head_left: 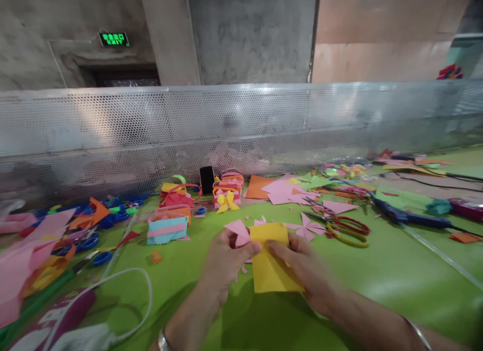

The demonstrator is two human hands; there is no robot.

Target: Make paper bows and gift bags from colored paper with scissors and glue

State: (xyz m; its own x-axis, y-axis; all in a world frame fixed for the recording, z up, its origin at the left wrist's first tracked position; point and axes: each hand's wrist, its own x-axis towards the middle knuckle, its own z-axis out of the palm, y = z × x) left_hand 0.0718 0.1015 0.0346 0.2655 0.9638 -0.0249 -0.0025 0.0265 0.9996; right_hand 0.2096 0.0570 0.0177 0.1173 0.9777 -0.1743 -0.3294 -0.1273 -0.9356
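In front of me, above the green table, a folded piece of yellow paper [274,275] is held between both hands. My right hand [307,265] pinches it from the right, thumb on its face and fingers behind. My left hand [219,260] is closed on a pink paper piece [240,231], its thumb tip against the left edge of the yellow paper. Some left fingers are hidden behind the paper. Just beyond lie pink paper petals [306,227] and small scraps. Scissors with red and yellow handles [350,230] rest to the right of my right hand.
Small paper bags, one light blue [167,231] and one with a yellow bow [227,202], stand ahead near a phone [207,180]. A blue glue gun [407,214] lies right. Pink sheets [22,270], blue scissors [88,242] and a white cable [151,285] lie left. A perforated metal panel [241,124] backs the table.
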